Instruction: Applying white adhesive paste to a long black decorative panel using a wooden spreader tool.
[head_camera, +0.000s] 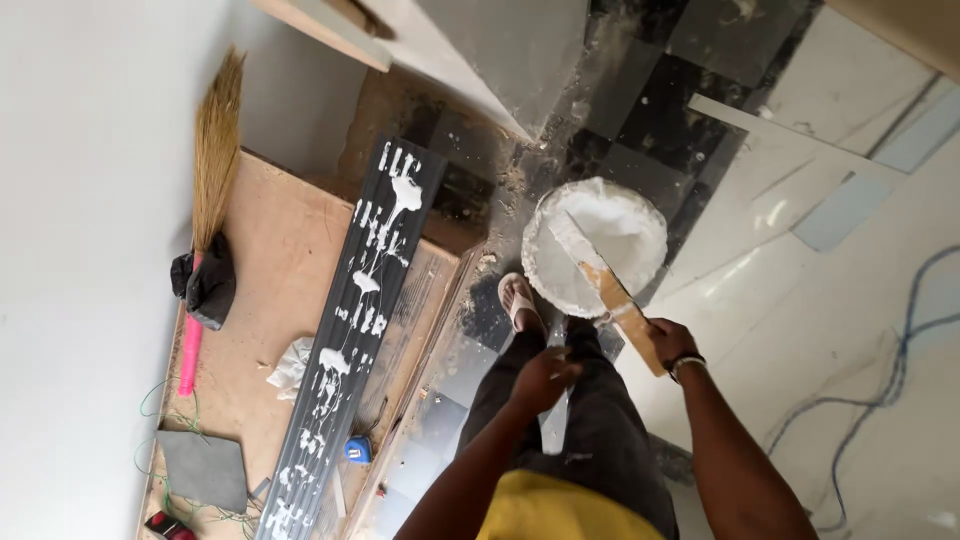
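Observation:
My right hand (672, 343) grips the wooden handle of a flat trowel-like paddle (603, 283), whose blade reaches into a round white basin (640, 215) of thick white paste on the floor. My left hand (543, 377) hovers in front of my dark trousers with the fingers curled loosely; whether it holds anything is hard to tell. A sandalled foot (518, 298) stands just left of the basin. A long black plank (362, 310) dabbed with blobs of white paste lies to the left on a brown board (265, 260).
A straw broom with a pink handle (205, 210) lies beside a white wall. A small blue tape measure (357, 450), a grey tile piece (205, 468) and crumpled paper sit on the board. Blue cable (900, 350) runs across pale floor tiles at the right.

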